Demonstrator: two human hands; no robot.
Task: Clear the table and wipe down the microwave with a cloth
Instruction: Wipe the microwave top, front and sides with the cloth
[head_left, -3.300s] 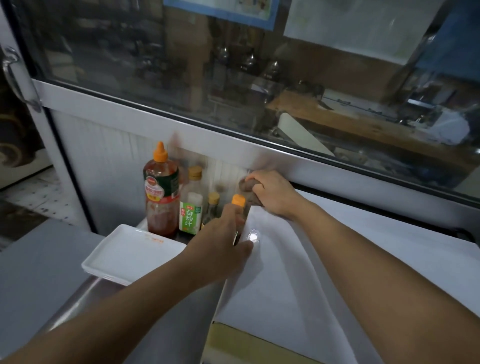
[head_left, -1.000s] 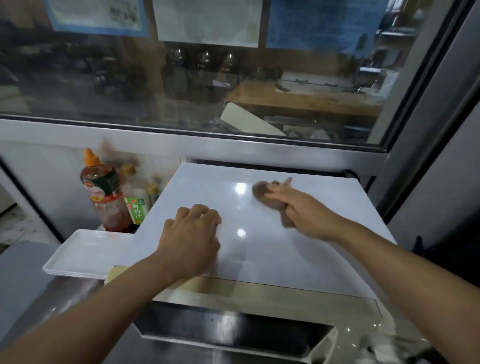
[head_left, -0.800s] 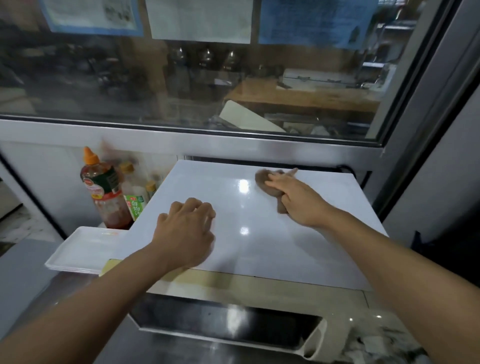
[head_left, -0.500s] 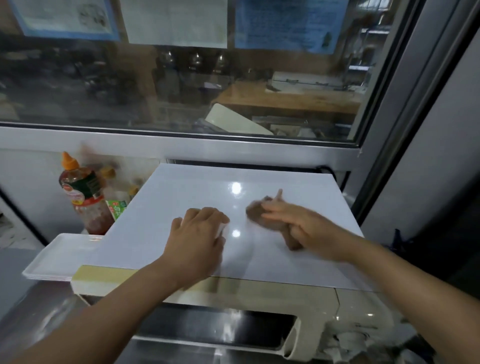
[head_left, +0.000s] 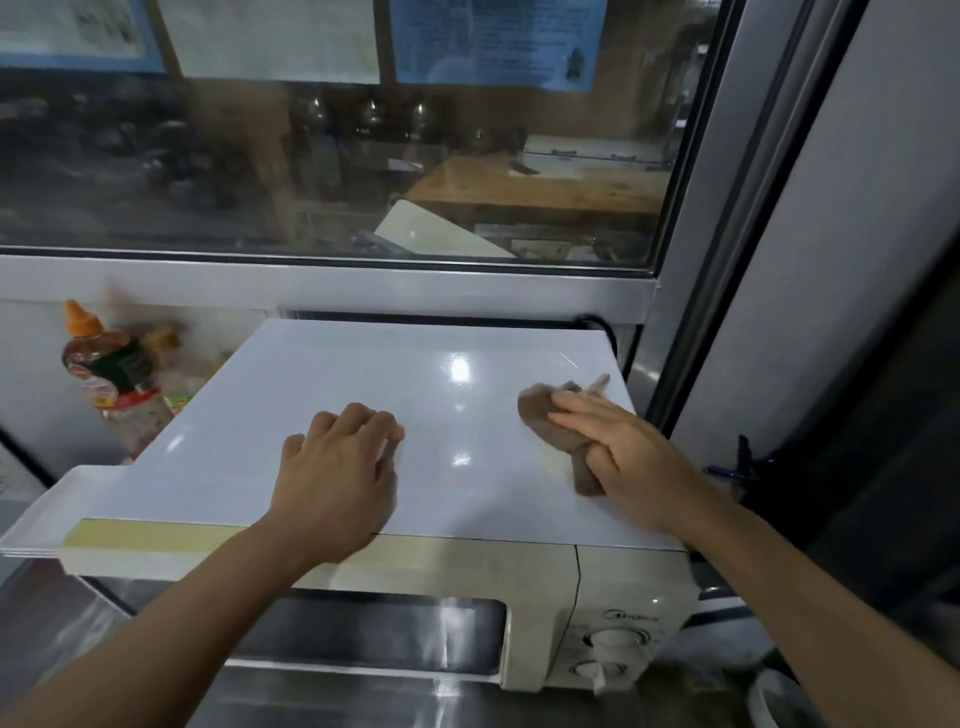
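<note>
Blur obscures the group of bottles left of the microwave (head_left: 467, 566): only the red sauce bottle (head_left: 111, 374) with its orange cap reads clearly, while the smaller containers behind it are cut off by the microwave's top edge and cannot be identified. The white tray (head_left: 47, 512) at the left is partly hidden under the appliance's front corner. The lower dial on the control panel is smeared and its setting is unreadable.

The microwave stands with its long axis running left to right, door and dials facing the person, back against the window frame (head_left: 332, 283). The brown cloth (head_left: 558, 431) lies on the right part of its white top, bunched, its length running from the far left toward the near right, one corner sticking out beyond the fingertips.

The right hand (head_left: 618, 457) lies on the cloth with fingers extended and flat, pressing it to the surface; the thumb side is hidden. The left hand (head_left: 337, 473) rests on the top near the front edge, fingers bent, holding nothing.
</note>
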